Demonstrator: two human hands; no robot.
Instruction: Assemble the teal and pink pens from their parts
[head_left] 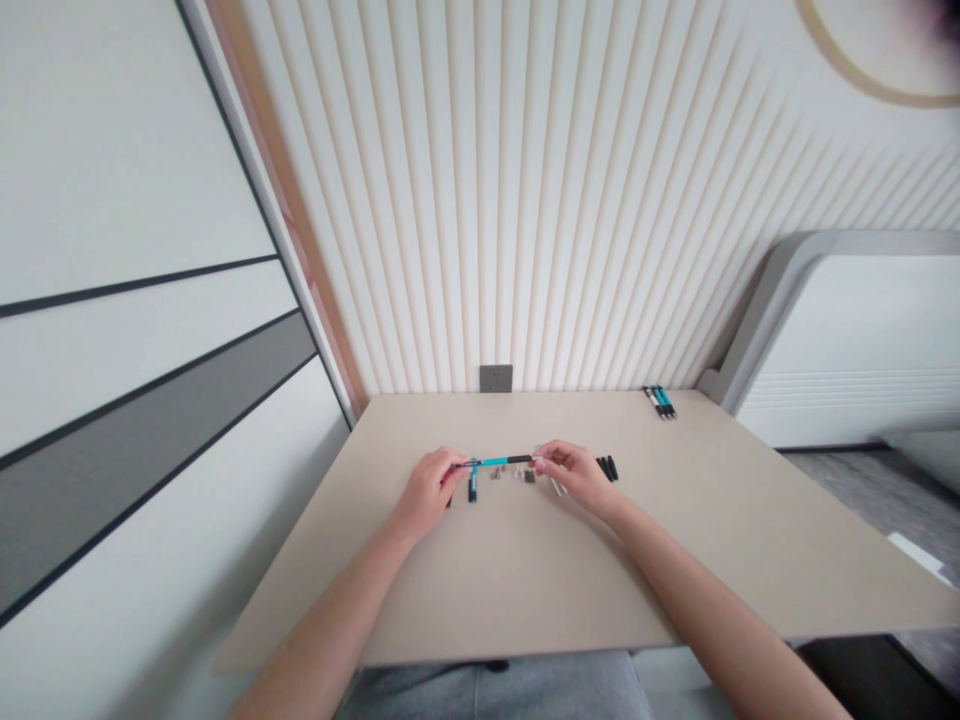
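A pen [493, 462] with a turquoise barrel and black grip lies level between my two hands, just above the table. My left hand [429, 490] pinches its black clip end. At the other end, the fingers of my right hand [574, 470] are closed on a small pale pen part, against the tip of the black grip. Below the pen, another turquoise and black barrel [472, 487] rests near my left fingers. Small clear and dark pieces [529, 477] are scattered between the hands. White thin tubes [559, 487] lie partly under my right hand.
Several black grips [613, 468] lie just right of my right hand. A row of turquoise and black pens [664, 402] sits at the back right of the beige table [517, 590]. A grey socket [496, 378] is on the ribbed wall behind; a white cabinet [135, 420] borders the left.
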